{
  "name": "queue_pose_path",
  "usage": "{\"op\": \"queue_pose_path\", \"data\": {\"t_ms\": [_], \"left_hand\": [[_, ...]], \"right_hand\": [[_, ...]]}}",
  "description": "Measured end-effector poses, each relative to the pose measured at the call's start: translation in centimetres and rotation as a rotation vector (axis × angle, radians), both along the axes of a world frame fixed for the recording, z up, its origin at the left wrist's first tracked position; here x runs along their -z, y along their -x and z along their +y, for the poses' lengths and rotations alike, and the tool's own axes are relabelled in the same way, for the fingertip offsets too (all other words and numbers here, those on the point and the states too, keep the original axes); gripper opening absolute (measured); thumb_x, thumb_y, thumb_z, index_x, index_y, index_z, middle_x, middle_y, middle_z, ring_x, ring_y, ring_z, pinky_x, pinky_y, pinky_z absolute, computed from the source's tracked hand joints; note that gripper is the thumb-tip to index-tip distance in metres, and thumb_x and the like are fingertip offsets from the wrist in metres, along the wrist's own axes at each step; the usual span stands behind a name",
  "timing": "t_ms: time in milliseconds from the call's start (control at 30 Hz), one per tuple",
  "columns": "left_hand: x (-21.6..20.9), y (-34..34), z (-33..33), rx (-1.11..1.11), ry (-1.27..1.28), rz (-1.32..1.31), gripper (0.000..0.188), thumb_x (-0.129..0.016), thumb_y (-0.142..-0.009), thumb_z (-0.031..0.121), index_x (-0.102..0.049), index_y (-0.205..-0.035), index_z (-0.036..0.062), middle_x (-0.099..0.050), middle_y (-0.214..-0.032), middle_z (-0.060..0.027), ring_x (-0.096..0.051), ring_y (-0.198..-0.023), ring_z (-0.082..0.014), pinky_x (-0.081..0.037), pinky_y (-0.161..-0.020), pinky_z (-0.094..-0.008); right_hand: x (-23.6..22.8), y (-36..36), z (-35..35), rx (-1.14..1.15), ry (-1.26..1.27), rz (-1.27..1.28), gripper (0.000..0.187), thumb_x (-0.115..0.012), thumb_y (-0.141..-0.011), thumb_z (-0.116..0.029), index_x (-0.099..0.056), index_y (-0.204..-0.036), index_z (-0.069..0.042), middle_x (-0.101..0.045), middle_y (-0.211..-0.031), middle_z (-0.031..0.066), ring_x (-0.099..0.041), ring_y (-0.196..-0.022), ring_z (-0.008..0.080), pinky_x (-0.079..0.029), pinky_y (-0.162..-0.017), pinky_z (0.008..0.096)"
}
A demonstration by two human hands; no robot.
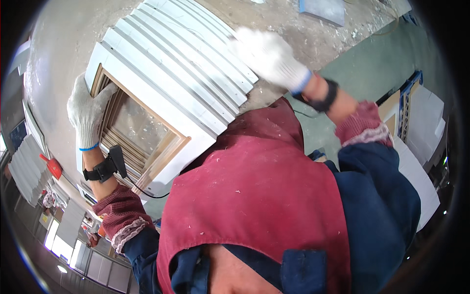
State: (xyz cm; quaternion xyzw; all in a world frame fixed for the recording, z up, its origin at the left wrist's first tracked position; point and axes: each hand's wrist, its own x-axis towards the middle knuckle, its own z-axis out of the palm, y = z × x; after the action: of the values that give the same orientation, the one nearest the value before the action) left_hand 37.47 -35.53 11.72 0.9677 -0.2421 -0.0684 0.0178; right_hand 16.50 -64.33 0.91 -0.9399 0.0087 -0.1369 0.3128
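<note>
A row of white rectangular frames (171, 56) stands on edge, packed face to face, on the worktable. The nearest white frame (139, 81) has a brown inner edge around its opening, and further brown inner edges show through it. My left hand (84, 111), in a white knit glove, grips the left side of this frame with the thumb inside the opening; the other fingers are partly hidden. Smeared by motion, my gloved right hand (269, 56) is at the right ends of the row. Whether it touches a frame or holds anything is unclear.
The grey worktable (54, 46) is speckled with white bits. A pale block (323, 11) lies at its far side. White panels (423, 120) stand beside a blue rack at the right. A red scoop-like thing (53, 166) is at the left, near a pleated white stack (28, 169).
</note>
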Motion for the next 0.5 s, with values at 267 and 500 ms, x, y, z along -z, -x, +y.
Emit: {"op": "queue_pose_path", "data": {"t_ms": [267,500], "left_hand": [[-0.2,0.6,0.1,0.021,-0.024,0.011,0.057,-0.078,-0.071,0.041,-0.061,-0.113,0.0057,-0.07,-0.093,-0.0148,-0.069,-0.088,-0.0299,-0.052,-0.076,-0.0386],[0.6,-0.1,0.8,0.034,-0.01,-0.011,0.058,-0.077,-0.071,0.042,-0.06,-0.114,0.0073,-0.07,-0.093,-0.0163,-0.068,-0.089,-0.0313,-0.051,-0.078,-0.0393]], "right_hand": [[1.7,-3.1,-1.3,-0.086,0.079,0.047,0.023,-0.048,-0.095,-0.033,-0.058,-0.091,-0.012,-0.063,-0.075,0.0171,-0.066,-0.071,0.0317,-0.052,-0.058,0.0412],[-0.4,2.1,0.8,-0.023,-0.036,0.051,0.022,-0.052,-0.093,-0.031,-0.061,-0.096,-0.01,-0.062,-0.08,0.014,-0.064,-0.071,0.0309,-0.051,-0.06,0.0417]]}}
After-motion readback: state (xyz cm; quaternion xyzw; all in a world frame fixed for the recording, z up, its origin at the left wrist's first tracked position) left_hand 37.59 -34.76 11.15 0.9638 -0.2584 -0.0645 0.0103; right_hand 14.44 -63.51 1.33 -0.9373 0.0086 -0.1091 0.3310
